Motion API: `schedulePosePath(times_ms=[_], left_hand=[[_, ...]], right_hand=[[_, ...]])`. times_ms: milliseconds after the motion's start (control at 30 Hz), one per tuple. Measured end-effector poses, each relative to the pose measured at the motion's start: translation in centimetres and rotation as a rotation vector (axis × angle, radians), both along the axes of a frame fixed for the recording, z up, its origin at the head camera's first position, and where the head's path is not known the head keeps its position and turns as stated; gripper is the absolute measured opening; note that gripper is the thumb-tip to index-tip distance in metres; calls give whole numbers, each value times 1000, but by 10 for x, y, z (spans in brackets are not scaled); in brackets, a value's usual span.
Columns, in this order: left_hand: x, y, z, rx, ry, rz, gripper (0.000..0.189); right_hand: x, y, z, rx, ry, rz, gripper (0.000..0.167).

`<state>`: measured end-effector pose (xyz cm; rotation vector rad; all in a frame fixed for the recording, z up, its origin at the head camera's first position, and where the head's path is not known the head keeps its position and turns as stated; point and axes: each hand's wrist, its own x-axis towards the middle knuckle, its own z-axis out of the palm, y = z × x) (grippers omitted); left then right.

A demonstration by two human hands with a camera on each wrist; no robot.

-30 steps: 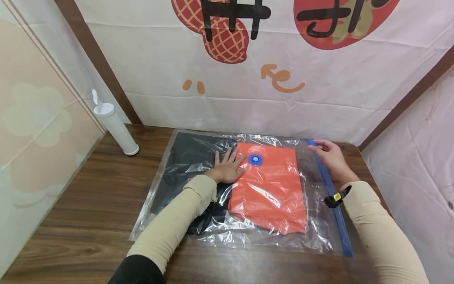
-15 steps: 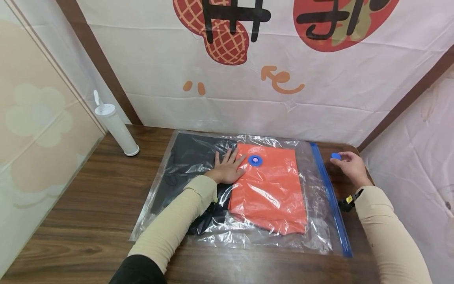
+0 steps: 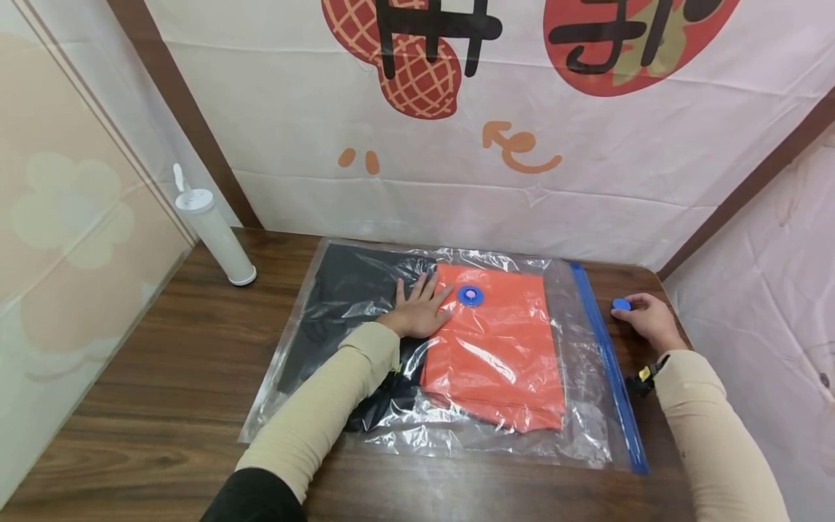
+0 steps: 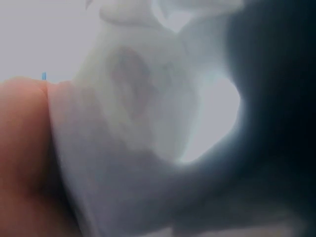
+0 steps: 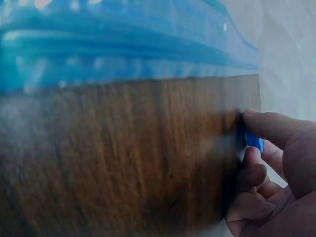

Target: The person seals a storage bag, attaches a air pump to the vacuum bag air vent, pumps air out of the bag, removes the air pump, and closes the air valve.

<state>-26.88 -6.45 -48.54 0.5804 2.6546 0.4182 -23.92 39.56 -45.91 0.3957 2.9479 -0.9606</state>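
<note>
Blue disc pinched in right grip, right of frame; left grip spread on clear vacuum bag, centre. Probably setting disc aside; next likely needs clean release.

Bright light is filling the head view, and shiny white streaks are gleaming on the clear bag while a pale patch is glowing on the table. The left wrist view is looking very blurry, with white glare washing out its top left and darkness covering its right side. In the right wrist view, the table is looking dim and smeary and the blue strip fuzzy.
</note>
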Motion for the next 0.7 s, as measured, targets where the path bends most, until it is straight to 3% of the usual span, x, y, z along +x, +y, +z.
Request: schedulePosePath(times_ms=[400, 567, 700], left_hand=[[1, -1, 2, -6, -6, 0, 65], [-1, -1, -1, -16, 6, -1, 65], [-1, 0, 0, -16, 7, 2, 66]], right_hand=[[1, -6, 0, -7, -32, -42, 52], [2, -9, 2, -20, -50, -45, 62], [3, -15, 7, -22, -1, -103, 62]])
